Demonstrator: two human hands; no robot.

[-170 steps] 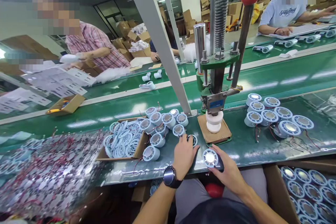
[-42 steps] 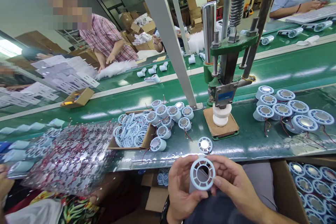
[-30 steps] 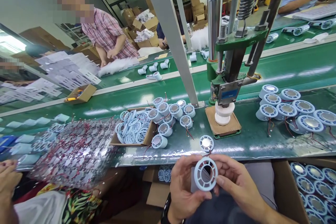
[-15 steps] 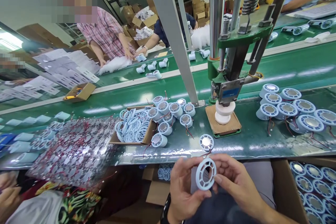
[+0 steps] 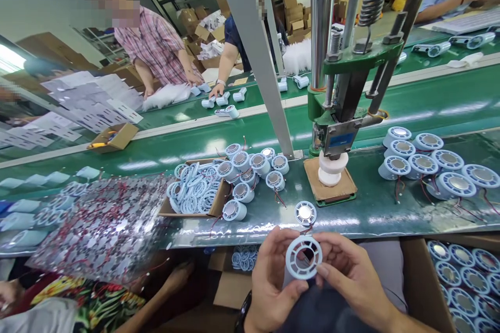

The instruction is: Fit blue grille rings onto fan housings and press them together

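My left hand (image 5: 270, 277) and my right hand (image 5: 346, 270) together hold a pale blue round plastic grille ring (image 5: 303, 257) above my lap, fingers pinching its rim on both sides. Thin red wires show just behind the ring. Just beyond it, one round part with a metal disc (image 5: 305, 213) lies alone on the green bench. A hand press (image 5: 336, 130) stands behind that, with a white cylinder (image 5: 330, 166) on its brown pad.
A cardboard tray of blue rings (image 5: 193, 195) and a cluster of round parts (image 5: 250, 171) lie left of the press. More finished parts (image 5: 427, 158) sit at the right, and a box of them (image 5: 461, 276) at lower right. A bag of wired pieces (image 5: 101, 223) fills the left. Other people work across the conveyor.
Earlier my hands were on the bench among the parts; now they hold the ring over my lap. In the last second the ring has only tilted slightly. A person across the belt reaches in.
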